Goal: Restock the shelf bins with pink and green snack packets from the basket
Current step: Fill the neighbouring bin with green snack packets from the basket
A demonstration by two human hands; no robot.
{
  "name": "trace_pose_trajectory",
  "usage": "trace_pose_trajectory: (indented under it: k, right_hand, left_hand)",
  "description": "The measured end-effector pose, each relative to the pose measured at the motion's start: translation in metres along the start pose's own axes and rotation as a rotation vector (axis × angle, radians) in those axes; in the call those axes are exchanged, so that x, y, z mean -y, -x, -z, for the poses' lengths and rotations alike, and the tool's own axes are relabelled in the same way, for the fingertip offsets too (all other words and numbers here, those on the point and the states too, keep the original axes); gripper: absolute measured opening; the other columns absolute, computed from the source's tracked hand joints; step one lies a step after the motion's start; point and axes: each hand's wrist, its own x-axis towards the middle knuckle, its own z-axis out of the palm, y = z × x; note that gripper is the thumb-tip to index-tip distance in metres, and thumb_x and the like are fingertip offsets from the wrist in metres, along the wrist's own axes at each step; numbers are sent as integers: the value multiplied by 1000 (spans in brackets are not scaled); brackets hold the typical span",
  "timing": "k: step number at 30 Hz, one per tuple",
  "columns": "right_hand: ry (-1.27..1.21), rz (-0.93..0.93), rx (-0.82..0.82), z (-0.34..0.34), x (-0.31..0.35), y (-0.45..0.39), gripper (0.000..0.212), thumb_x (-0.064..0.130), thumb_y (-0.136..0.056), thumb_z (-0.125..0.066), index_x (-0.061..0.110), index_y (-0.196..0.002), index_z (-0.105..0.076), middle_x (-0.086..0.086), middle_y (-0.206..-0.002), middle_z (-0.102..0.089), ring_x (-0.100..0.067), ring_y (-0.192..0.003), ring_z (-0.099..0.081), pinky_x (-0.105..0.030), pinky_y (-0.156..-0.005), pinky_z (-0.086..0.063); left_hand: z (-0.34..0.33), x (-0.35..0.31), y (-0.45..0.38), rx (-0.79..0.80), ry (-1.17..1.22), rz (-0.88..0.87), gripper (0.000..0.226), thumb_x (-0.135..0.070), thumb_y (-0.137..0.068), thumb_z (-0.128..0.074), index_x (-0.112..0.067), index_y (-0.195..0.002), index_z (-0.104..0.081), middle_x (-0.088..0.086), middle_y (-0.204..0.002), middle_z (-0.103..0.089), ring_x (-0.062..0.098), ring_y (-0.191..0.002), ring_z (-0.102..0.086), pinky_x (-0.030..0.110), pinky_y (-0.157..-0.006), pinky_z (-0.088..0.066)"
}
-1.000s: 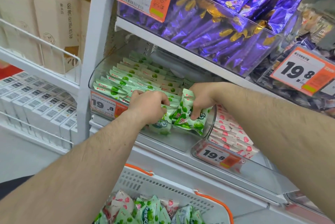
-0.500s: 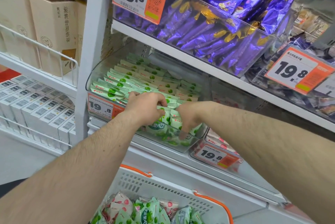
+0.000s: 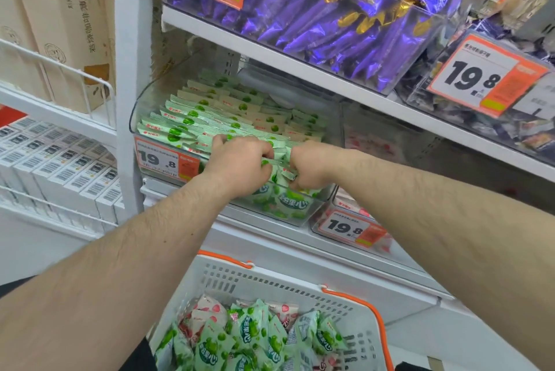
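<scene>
A clear shelf bin holds rows of green snack packets. At its front right corner my left hand and my right hand both grip a bunch of green packets and press them down into the bin. More green packets lie against the bin's front wall. To the right, a second clear bin with a 19.8 tag holds pink packets, mostly hidden by my right forearm. Below, a white basket with orange handles holds mixed green packets and pink packets.
The shelf above carries a clear bin of purple packets with a 45.8 tag, and darker packets behind a 19.8 tag at right. A white upright post separates wire shelves with cartons and white boxes on the left.
Both hands have closed in on each other and pushed the green packets lower into the bin's front corner. The right hand has moved left, away from the pink bin.
</scene>
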Motion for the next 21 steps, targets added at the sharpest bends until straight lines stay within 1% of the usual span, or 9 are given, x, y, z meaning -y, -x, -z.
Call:
trace_pose_trajectory:
  k: [5, 6, 8, 10, 12, 14, 17, 19, 21]
  right_hand:
    - [-126, -103, -152, -10, 6, 19, 28, 31, -85, -66, 13, -71, -50, 0, -67, -49, -26, -74, -58, -28, -59, -41]
    - [-169, -132, -232, -13, 9, 26, 23, 26, -84, -64, 13, -72, -50, -1, -69, -51, -27, -78, -60, -28, -60, -40]
    - [-264, -132, -561, -27, 18, 45, 4, 16, -78, -57, 12, -77, -58, -6, -79, -56, -29, -83, -58, -29, -63, -39]
    - [-407, -55, -926, -55, 28, 69, 16, 15, -67, -46, 9, -73, -59, -10, -76, -58, -31, -77, -55, -33, -65, -39]
    - [-582, -85, -1031, -104, 36, 89, 20, 22, -66, -45, 8, -70, -59, -9, -72, -58, -29, -71, -53, -33, -61, -40]
    - [-726, -241, -852, -158, 42, 105, 18, 29, -73, -50, 13, -70, -58, -2, -70, -58, -22, -68, -53, -30, -58, -39]
    - [-829, -522, -229, -230, 40, 108, 16, 28, -84, -60, 17, -71, -60, 2, -72, -60, -18, -70, -55, -29, -59, -43]
    - [-876, -636, 133, -268, 39, 104, 23, 30, -87, -61, 15, -69, -59, -2, -70, -61, -20, -70, -60, -34, -65, -54]
    - [-1001, -747, 375, -296, 48, 100, 32, 46, -88, -62, 13, -86, -65, -10, -86, -65, -24, -82, -65, -35, -76, -55]
  left_hand:
    - [0, -14, 18, -145, -47, -129, 36, -31, -82, -65, -24, -118, -63, 1, -124, -56, 27, -118, -44, 42, -95, -30]
    - [-1, -21, 24, -164, -56, -191, 36, -28, -78, -66, -20, -113, -64, 4, -117, -58, 31, -111, -47, 42, -89, -34]
    - [-3, -36, 39, -159, -17, -311, 33, -22, -70, -64, -13, -101, -63, 10, -101, -60, 36, -94, -55, 41, -76, -41]
    - [-9, -50, 57, -20, 123, -359, 35, -19, -71, -62, -12, -105, -55, 12, -98, -57, 37, -89, -57, 42, -69, -48]
    - [-24, -61, 78, 243, 207, -370, 47, -23, -78, -63, -18, -121, -45, 7, -112, -53, 32, -100, -57, 42, -77, -50]
    - [-42, -66, 95, 521, 161, -384, 61, -31, -84, -62, -31, -137, -31, 2, -128, -48, 26, -110, -55, 41, -87, -49]
    - [-63, -66, 105, 868, -42, -417, 63, -39, -91, -56, -34, -145, -24, 1, -140, -43, 25, -117, -52, 42, -94, -47]
    - [-74, -63, 105, 992, -123, -415, 57, -38, -93, -54, -28, -145, -31, 3, -138, -45, 27, -115, -54, 44, -94, -48]
    - [-83, -59, 102, 1079, -156, -372, 56, -38, -93, -54, -26, -144, -33, 3, -136, -49, 26, -113, -55, 45, -93, -49]
